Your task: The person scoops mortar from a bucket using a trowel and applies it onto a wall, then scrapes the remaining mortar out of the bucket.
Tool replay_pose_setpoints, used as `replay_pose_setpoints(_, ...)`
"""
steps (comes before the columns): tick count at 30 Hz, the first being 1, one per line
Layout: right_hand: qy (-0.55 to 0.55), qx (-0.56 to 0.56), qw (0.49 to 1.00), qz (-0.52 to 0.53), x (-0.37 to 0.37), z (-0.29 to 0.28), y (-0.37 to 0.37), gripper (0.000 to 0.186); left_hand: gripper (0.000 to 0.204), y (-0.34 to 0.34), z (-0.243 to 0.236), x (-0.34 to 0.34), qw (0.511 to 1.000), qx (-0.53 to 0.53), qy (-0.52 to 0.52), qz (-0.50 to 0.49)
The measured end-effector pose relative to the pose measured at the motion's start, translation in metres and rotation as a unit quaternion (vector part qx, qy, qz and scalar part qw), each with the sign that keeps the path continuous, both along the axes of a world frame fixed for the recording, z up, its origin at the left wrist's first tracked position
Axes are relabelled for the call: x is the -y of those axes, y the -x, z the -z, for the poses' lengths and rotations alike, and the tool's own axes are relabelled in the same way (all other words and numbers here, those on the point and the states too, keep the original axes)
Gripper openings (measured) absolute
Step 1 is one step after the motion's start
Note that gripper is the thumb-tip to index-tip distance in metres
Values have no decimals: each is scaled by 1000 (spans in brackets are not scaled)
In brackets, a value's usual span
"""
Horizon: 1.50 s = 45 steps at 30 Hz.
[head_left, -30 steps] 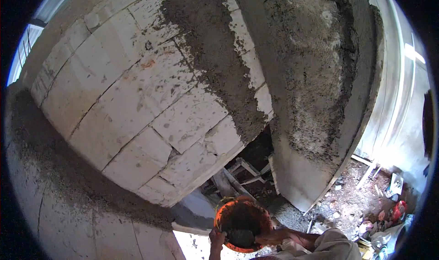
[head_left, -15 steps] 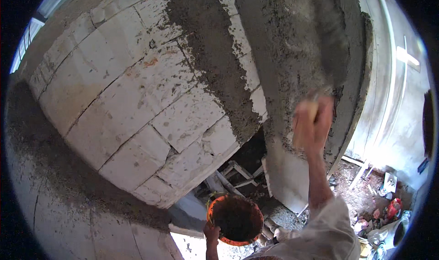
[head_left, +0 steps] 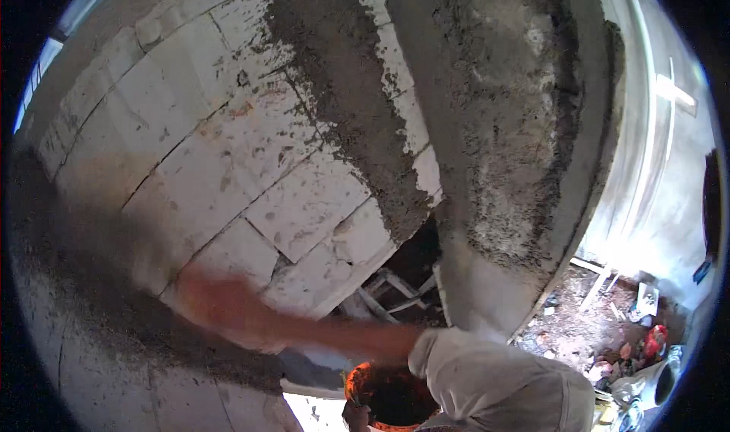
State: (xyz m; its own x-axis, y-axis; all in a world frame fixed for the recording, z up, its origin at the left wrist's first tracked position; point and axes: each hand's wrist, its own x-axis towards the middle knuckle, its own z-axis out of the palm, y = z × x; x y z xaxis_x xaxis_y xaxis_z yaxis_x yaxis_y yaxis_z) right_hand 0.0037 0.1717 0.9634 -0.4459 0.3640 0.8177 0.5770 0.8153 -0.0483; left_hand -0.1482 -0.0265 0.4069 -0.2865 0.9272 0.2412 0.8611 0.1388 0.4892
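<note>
White blockwork (head_left: 228, 158), streaked with mortar (head_left: 342, 112), backs the right hand (head_left: 214, 299), its fingers too blurred to read; the left hand (head_left: 355, 414) curls its fingers on an orange bucket (head_left: 357, 379).

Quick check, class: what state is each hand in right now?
Left hand: closed on the orange bucket, at its rim.
Right hand: too blurred to tell whether its grip is open, closed or holding anything.

Wall blocks (head_left: 251, 177) are matt and pitted; mortar (head_left: 338, 86) is rough and grainy. Bucket (head_left: 353, 379) appears plastic — sleeve (head_left: 502, 375) is matt, creased cloth.
</note>
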Motion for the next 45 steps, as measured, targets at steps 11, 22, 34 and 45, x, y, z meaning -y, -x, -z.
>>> replay_pose_setpoints(11,157,130,962,-184,75,403,-240,23,60,-58,-96,8,839,537,76,41)
replay_pose_setpoints(22,471,434,768,-7,124,535,-203,35,48,-166,-235,-59,986,121,103,57)
replay_pose_setpoints(34,636,286,710,-99,158,539,-205,35,46,-88,-66,-71,976,121,163,76)
replay_pose_setpoints(45,816,-287,415,-282,142,362,-290,37,43,-139,-180,-71,899,417,126,-44)
